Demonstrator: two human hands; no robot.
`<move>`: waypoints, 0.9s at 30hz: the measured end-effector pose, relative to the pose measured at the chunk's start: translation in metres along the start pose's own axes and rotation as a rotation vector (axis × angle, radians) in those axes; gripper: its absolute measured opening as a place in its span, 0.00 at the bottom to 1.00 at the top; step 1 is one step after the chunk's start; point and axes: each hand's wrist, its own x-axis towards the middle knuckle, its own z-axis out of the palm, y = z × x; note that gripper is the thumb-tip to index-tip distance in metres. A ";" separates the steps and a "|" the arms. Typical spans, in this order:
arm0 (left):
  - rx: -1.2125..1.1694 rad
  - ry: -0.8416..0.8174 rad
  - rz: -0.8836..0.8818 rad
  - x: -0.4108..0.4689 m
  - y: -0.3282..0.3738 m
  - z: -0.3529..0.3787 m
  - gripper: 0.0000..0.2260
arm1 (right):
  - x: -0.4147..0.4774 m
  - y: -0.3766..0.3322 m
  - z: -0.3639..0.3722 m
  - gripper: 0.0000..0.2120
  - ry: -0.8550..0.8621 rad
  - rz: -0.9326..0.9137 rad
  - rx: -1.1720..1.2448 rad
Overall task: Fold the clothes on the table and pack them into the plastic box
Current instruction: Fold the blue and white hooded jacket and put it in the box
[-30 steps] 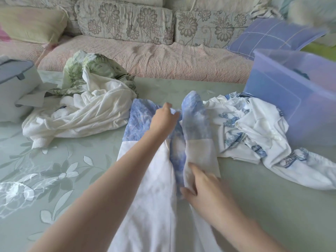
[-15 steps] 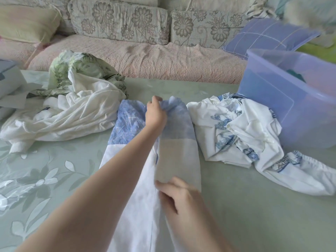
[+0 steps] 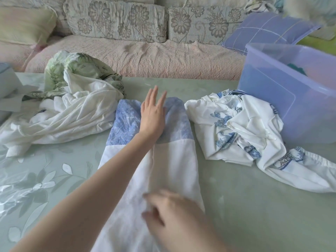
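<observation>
A white garment with blue patterned ends (image 3: 174, 160) lies lengthwise on the table, its right strip folded in beside the left one. My left hand (image 3: 153, 115) lies flat with straight fingers on the blue far end. My right hand (image 3: 169, 213) is blurred at the near white part, fingers bent on the cloth; whether it pinches the fabric is unclear. A translucent purple plastic box (image 3: 291, 99) stands at the right with dark cloth inside. A crumpled white and blue garment (image 3: 241, 131) lies in front of the box. A white and green pile (image 3: 72, 106) sits at the left.
The table (image 3: 254, 206) has a pale green leaf-print cover. A sofa (image 3: 145, 55) with floral cushions runs behind it, a purple pillow (image 3: 269, 30) at its right. A grey-white container (image 3: 7, 84) sits at the far left edge.
My left hand has let go of the blue end and spread flat on it. The right strip now lies folded beside the left one. My right hand slid nearer along the white part.
</observation>
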 end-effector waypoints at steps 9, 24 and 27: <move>0.263 -0.682 0.141 -0.017 -0.008 0.017 0.27 | 0.013 0.053 0.034 0.49 0.087 0.079 -0.253; 0.346 -0.706 0.156 -0.020 0.006 0.018 0.25 | 0.014 0.061 0.066 0.45 0.141 0.164 -0.272; 0.345 -0.767 0.144 -0.018 0.011 0.010 0.25 | 0.011 0.056 0.056 0.46 0.097 0.138 -0.300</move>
